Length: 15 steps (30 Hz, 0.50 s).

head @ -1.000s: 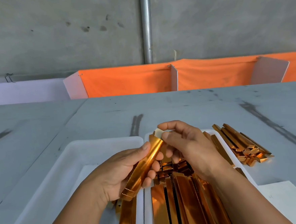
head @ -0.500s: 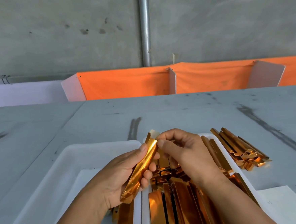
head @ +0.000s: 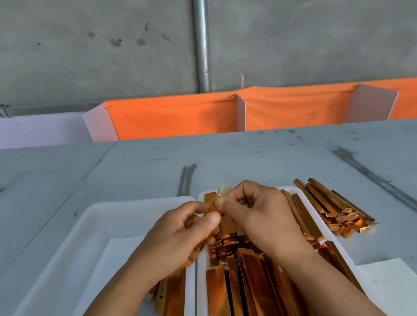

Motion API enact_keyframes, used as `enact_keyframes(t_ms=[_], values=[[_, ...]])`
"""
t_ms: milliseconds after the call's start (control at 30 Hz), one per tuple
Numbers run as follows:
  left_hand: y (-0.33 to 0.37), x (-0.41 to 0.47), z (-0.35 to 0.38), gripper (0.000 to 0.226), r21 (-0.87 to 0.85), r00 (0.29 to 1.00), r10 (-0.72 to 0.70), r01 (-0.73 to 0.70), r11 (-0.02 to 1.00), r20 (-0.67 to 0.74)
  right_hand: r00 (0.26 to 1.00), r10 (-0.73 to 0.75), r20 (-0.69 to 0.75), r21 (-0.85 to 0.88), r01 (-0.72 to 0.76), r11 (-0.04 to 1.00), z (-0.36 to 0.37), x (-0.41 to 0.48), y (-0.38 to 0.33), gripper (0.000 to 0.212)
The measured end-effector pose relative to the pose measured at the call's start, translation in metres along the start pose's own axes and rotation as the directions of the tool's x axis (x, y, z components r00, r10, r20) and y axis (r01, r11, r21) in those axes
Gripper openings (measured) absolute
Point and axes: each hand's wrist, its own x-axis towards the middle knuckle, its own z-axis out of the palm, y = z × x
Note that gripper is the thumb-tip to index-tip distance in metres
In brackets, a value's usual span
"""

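Observation:
A shiny copper-coloured card strip (head: 212,205), long and narrow, is held over the seam between two white trays. My left hand (head: 176,239) grips its lower length, which is mostly hidden under the palm and fingers. My right hand (head: 261,218) pinches its top end, where a pale inner flap (head: 224,190) sticks up. The right tray (head: 332,245) holds several flat copper strips (head: 251,285) lying lengthwise. Some more lie in the left tray (head: 66,251) near its right side.
A heap of folded copper strips (head: 334,208) lies on the grey table (head: 227,156) right of the trays. A white sheet (head: 394,285) sits at the near right. Orange cloth bins with white dividers (head: 240,112) line the table's far edge below a concrete wall and metal pipe (head: 202,38).
My left hand has rolled over the strip, so its back faces up and covers most of the strip. My right hand stays pinched on the top end. The camera has tilted slightly.

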Motion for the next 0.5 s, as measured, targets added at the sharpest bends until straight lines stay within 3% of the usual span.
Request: enact_keyframes(t_ms=[67, 167, 333, 500], values=[[-0.002, -0.002, 0.005, 0.042, 0.286, 0.990, 0.114, -0.086, 0.954, -0.084, 0.998, -0.015, -0.064, -0.030, 0.013, 0.999, 0.001, 0.000, 0.001, 0.015], [-0.006, -0.002, 0.018, 0.050, 0.492, 0.980, 0.161, -0.085, 0.867, -0.115, 0.995, -0.033, -0.099, -0.058, 0.027, 0.998, 0.003, 0.000, 0.003, 0.015], [-0.009, 0.002, 0.022, 0.042, 0.585, 0.944, 0.243, -0.070, 0.808, -0.223, 0.998, -0.054, -0.043, -0.029, 0.053, 0.998, 0.005, -0.001, 0.003, 0.016], [-0.012, 0.004, 0.022, 0.038, 0.585, 0.952, 0.226, -0.066, 0.809, -0.205, 0.994, -0.084, 0.063, -0.017, 0.085, 0.996, 0.001, -0.002, 0.003, 0.023]])
